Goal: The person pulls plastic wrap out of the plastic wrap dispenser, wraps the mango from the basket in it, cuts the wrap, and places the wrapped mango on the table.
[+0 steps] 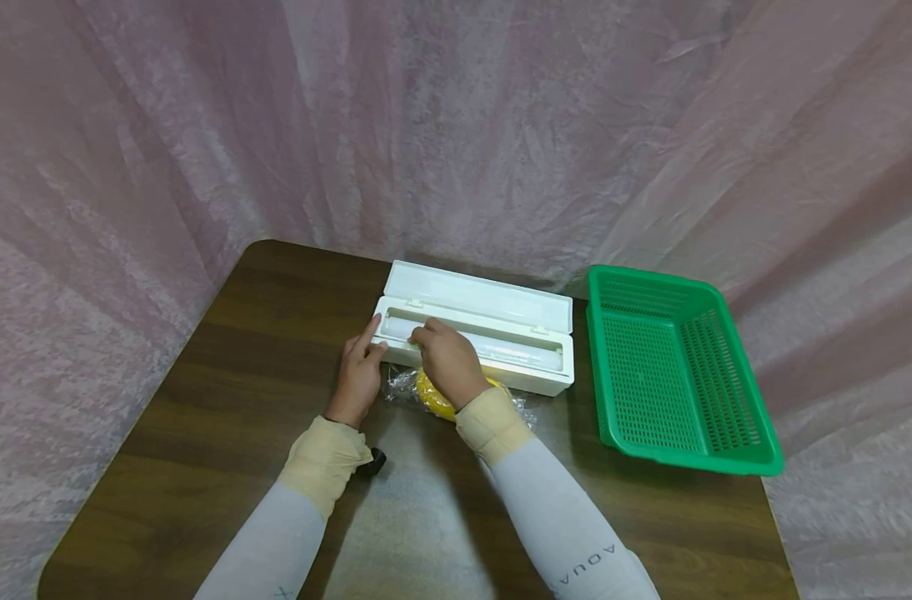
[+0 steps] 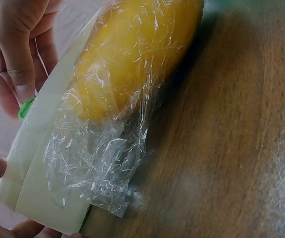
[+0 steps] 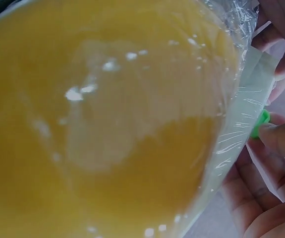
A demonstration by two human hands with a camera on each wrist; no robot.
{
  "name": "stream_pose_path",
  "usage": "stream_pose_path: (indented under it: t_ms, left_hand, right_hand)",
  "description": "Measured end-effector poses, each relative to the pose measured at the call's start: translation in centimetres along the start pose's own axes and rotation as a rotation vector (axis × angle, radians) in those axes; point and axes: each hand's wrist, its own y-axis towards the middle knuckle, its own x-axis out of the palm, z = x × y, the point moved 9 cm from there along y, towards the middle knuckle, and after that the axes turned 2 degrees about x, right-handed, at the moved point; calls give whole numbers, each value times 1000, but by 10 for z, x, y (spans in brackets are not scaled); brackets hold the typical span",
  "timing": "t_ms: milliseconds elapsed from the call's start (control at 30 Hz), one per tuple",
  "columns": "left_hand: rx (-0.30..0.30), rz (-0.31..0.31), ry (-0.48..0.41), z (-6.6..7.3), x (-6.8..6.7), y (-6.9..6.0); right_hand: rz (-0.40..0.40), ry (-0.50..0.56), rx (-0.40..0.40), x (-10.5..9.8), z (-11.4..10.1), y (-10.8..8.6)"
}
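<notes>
A white cling film dispenser (image 1: 516,379) lies lengthwise near the back of the table, its lid (image 1: 478,296) tipped back. Inside rests a pale film roll (image 1: 512,352). At the dispenser's left end my left hand (image 1: 357,379) grips the box, thumb on the near side. My right hand (image 1: 452,362) reaches over the front edge and pinches a small green slider (image 2: 26,108) between thumb and finger. Against the near side sits a smooth, rounded yellow thing (image 2: 127,59) wrapped in crumpled clear film (image 2: 102,163); its exact kind cannot be told. The right forearm partly covers it.
To the right stands a green plastic basket (image 1: 600,367) with perforated walls and nothing visible inside. The brown wooden table (image 1: 201,417) has a rounded back-left corner. A pinkish curtain (image 1: 486,125) hangs close behind the table.
</notes>
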Motion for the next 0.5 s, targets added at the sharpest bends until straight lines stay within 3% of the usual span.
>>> stream_pose_path:
  t_ms: [500]
  left_hand:
    - [6,9,-20,0,0,1]
  right_hand:
    - [6,-10,3,-4,8,-7]
